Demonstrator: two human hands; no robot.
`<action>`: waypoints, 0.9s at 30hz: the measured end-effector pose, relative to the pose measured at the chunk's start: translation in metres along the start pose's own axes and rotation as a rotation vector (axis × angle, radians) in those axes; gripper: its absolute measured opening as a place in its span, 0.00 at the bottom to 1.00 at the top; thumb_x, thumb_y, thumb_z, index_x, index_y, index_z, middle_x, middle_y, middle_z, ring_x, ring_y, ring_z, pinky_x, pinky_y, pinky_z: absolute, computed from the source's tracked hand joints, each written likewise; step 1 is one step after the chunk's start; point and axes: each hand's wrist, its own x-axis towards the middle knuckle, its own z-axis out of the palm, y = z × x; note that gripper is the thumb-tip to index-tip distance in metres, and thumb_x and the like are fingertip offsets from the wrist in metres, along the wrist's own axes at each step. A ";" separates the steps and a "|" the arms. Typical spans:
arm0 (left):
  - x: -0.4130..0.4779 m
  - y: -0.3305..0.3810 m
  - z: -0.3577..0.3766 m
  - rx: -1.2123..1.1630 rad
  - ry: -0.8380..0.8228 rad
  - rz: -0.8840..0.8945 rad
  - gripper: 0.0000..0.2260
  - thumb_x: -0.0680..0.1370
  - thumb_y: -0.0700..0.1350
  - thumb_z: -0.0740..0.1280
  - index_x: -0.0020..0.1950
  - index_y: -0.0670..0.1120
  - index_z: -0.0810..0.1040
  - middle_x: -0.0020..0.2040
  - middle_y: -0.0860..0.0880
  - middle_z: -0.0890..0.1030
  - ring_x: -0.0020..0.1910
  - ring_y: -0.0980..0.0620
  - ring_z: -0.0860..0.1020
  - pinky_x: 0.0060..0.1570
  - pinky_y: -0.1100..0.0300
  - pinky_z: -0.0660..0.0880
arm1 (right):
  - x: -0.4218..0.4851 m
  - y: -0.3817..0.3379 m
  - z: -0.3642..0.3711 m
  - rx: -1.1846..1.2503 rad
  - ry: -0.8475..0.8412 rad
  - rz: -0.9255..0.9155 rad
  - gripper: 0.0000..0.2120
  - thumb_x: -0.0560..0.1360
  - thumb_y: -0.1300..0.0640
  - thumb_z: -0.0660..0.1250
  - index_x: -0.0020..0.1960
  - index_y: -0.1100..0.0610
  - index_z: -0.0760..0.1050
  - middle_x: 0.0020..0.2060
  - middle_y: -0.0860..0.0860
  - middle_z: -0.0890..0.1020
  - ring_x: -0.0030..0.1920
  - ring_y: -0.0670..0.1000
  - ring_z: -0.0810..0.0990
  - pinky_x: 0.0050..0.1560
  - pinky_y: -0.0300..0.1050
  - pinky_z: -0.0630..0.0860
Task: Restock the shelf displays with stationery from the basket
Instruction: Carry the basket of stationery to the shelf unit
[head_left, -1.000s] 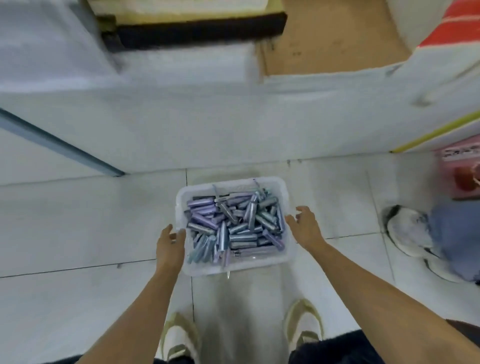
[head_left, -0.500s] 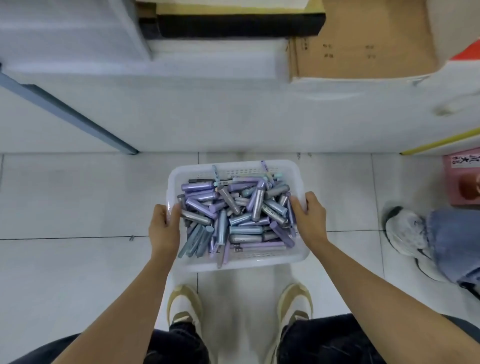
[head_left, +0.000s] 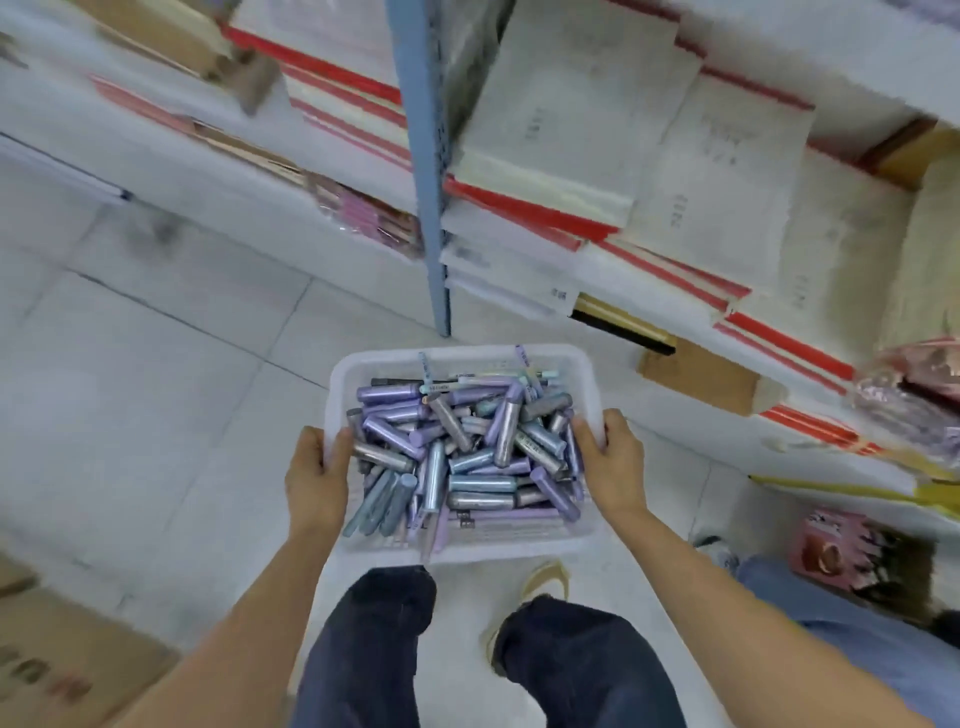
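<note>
A translucent white plastic basket (head_left: 457, 358) hangs in the air in front of my legs, above the tiled floor. It is heaped with several purple, blue and silver stationery tubes (head_left: 462, 457). My left hand (head_left: 317, 478) grips the basket's left rim, thumb inside. My right hand (head_left: 613, 467) grips the right rim the same way. Shelves (head_left: 519, 270) stacked with white paper packs rise just beyond the basket.
A blue shelf upright (head_left: 431, 171) stands straight ahead. Paper packs with red edges (head_left: 649, 156) fill the right shelves. A cardboard box (head_left: 67, 660) sits at the lower left. Another person's jeans leg (head_left: 831, 639) and shoe are at the right, beside a pink box (head_left: 831, 545).
Both hands closed on the basket's rims and lifted it off the floor. My view has risen from the shelf base to the stocked shelves.
</note>
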 end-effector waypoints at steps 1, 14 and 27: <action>-0.007 0.007 -0.029 -0.018 0.033 -0.009 0.16 0.81 0.51 0.62 0.40 0.44 0.63 0.33 0.47 0.66 0.32 0.51 0.63 0.32 0.54 0.63 | -0.008 -0.030 -0.001 -0.013 -0.026 -0.022 0.19 0.79 0.53 0.64 0.35 0.49 0.58 0.26 0.47 0.65 0.26 0.43 0.64 0.29 0.36 0.63; -0.036 -0.010 -0.340 -0.285 0.460 -0.177 0.13 0.82 0.50 0.62 0.43 0.44 0.67 0.36 0.48 0.67 0.34 0.53 0.65 0.34 0.58 0.64 | -0.120 -0.339 0.135 -0.035 -0.369 -0.316 0.12 0.78 0.54 0.66 0.38 0.54 0.68 0.28 0.45 0.68 0.27 0.39 0.69 0.28 0.34 0.63; 0.014 -0.101 -0.531 -0.367 0.843 -0.486 0.18 0.80 0.54 0.63 0.45 0.38 0.73 0.41 0.37 0.78 0.35 0.48 0.74 0.35 0.52 0.72 | -0.185 -0.542 0.374 -0.193 -0.805 -0.480 0.18 0.78 0.51 0.66 0.44 0.67 0.70 0.34 0.56 0.72 0.35 0.51 0.69 0.34 0.44 0.65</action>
